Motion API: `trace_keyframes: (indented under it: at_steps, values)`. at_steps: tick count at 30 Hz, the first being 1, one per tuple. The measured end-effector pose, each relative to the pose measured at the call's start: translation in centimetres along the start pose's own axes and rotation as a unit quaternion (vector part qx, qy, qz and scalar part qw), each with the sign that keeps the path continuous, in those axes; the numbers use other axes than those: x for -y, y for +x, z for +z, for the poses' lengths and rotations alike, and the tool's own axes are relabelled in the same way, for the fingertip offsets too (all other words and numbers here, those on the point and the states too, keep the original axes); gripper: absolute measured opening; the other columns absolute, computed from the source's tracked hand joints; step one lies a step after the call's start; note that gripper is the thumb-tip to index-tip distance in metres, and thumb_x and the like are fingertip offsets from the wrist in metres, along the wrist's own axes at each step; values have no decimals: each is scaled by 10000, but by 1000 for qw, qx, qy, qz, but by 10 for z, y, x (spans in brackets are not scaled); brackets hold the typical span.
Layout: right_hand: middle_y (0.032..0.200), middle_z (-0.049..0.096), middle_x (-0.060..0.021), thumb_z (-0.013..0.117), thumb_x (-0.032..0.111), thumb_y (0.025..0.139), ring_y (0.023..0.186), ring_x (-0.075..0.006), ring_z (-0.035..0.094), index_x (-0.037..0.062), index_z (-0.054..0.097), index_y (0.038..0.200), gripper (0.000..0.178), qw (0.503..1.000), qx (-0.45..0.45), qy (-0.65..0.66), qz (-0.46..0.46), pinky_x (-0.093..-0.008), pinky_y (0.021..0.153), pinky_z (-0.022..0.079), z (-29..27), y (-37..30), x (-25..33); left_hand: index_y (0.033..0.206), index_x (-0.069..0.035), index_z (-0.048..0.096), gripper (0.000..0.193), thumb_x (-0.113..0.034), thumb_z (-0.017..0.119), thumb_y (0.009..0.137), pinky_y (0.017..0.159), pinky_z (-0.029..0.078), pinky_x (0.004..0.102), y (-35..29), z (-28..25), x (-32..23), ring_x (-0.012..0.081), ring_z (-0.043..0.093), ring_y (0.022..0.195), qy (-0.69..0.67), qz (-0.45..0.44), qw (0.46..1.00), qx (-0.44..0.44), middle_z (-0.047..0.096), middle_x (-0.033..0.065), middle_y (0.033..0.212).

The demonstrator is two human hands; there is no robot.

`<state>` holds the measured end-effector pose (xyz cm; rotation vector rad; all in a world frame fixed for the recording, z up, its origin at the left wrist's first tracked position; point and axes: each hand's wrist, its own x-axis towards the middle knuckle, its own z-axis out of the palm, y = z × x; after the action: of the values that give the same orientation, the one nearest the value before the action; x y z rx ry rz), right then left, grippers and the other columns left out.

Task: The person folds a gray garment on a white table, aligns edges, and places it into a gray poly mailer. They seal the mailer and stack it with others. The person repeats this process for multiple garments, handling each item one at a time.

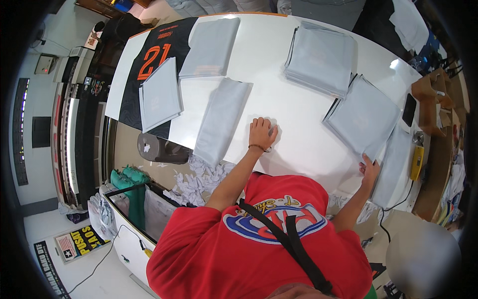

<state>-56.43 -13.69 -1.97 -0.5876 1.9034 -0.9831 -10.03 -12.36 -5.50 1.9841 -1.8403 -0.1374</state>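
Note:
My left hand [262,133] rests on the white table [279,107] near its front edge, fingers slightly bent and apart, with nothing visible in it. A folded grey fabric piece [222,119] lies just left of it. On the right, the fingers of my right hand [369,170] are apart and touch the lower corner of a stack of folded grey fabric [364,113]; its underside is hidden. Beside that hand a long grey piece [391,167] lies along the table's right end. Another stack of folded grey fabric [321,59] sits farther back.
At the left, a black jersey [130,107] with orange print lies under folded grey pieces [162,94]. A phone [409,108], a yellow device [417,163] with a cord and a cardboard box [432,102] line the right end. A stool [163,149] and white scraps [196,179] are below.

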Motion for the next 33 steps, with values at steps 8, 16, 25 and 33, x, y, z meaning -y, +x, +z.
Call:
trace_keyframes:
  at_steps: [8, 16, 25, 33]
  values:
    - [839, 578, -78, 785, 274, 877, 576, -186, 645, 20, 524, 1033, 395, 991, -91, 94, -37, -271, 397, 400, 0, 21, -44, 796, -36, 528, 253, -231, 676, 863, 786, 402, 509, -1, 35, 19, 368, 519, 849, -9, 93, 992, -86, 544, 166, 837]
    - [491, 443, -94, 713, 341, 936, 408, -192, 529, 12, 465, 606, 528, 949, -220, -29, -222, -351, 429, 407, 4, 15, -33, 782, -31, 525, 277, -227, 664, 920, 801, 406, 484, 1, 20, -12, 348, 495, 852, 26, 89, 994, -53, 514, 136, 830]
    - [566, 549, -168, 696, 345, 865, 542, -371, 563, 32, 536, 622, 427, 907, -332, -97, -239, -432, 520, 447, 15, 3, -28, 811, -36, 515, 339, -321, 594, 975, 794, 411, 480, -2, 23, 0, 343, 490, 856, 53, 75, 995, -29, 507, 138, 850]
    - [623, 622, -145, 661, 395, 838, 628, -361, 629, 57, 605, 676, 378, 923, -305, -126, -196, -448, 600, 511, 12, 2, -23, 806, -48, 505, 349, -336, 565, 994, 774, 398, 470, -3, 29, 6, 326, 477, 822, 67, 112, 990, -46, 490, 115, 838]
